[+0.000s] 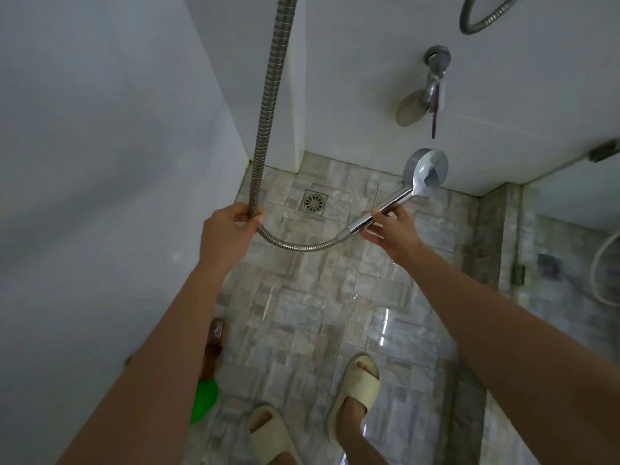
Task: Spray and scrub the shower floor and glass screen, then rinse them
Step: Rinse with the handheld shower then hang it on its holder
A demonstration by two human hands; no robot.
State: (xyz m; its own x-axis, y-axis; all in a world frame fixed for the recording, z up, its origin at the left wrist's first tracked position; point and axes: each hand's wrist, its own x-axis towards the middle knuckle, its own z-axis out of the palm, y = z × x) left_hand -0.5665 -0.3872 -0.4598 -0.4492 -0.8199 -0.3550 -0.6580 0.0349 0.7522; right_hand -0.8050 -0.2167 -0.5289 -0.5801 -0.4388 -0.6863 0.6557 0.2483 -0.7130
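Left hand [231, 229] grips the metal hose [268, 112], fingers curled round it just where it stops hanging straight. From that fist the hose climbs toward 12 o'clock and out of the top of view. Below the fist it sags in a shallow loop toward 4 o'clock and rises again to the handle. The shower floor [302, 313] lies beneath both hands, glossy with sheen, and its drain [315, 201] sits between them, slightly toward 12 o'clock.

The right hand [391, 231] pinches the chrome handle near its lower end, thumb on top and fingers beneath. The shower head [427, 172] lies at 1 o'clock from that hand. Its long axis runs from 7 o'clock to 1 o'clock, with the round disc at the far end, near the back wall. No water shows leaving it, and whether the disc turns its face or its back to the camera I cannot tell.

The glass screen [570, 263] stands at 3 o'clock from the right hand, which is the nearer of the two. Rinsing it would likely mean swinging the disc from 1 o'clock toward 3, with the left hand feeding out slack.
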